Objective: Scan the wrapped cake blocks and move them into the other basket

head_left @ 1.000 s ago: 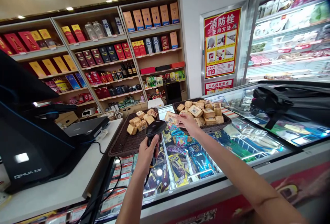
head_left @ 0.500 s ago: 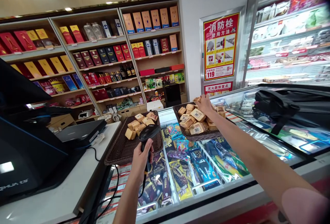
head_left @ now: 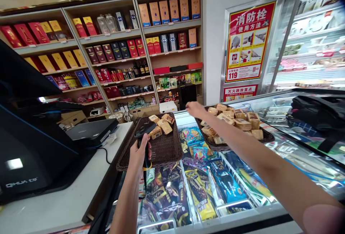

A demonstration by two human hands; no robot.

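Note:
My left hand (head_left: 138, 152) is wrapped round the handle of a black barcode scanner (head_left: 144, 130), whose head hangs over the left wicker basket (head_left: 169, 150). Several small wrapped packets, apparently biscuits (head_left: 166, 127), lie in the back of that basket. To its right stands a second wicker basket (head_left: 267, 137), piled with more of these tan packets (head_left: 243, 124). My right hand (head_left: 196, 110) is in the air between the baskets, at the far side, its fingers curled closed. Whatever they hold, if anything, cannot be made out.
Both baskets rest on a glass-topped freezer (head_left: 188, 119) full of ice cream packs (head_left: 198, 191). On the left, a white counter (head_left: 88, 176) carries a black till (head_left: 32, 155). A black bag (head_left: 318, 115) lies at right. Shelves of boxes (head_left: 115, 51) line the back.
My right hand has left the right basket's packets and moved left to between the baskets. The scanner has shifted left over the left basket. The whole view has turned slightly left.

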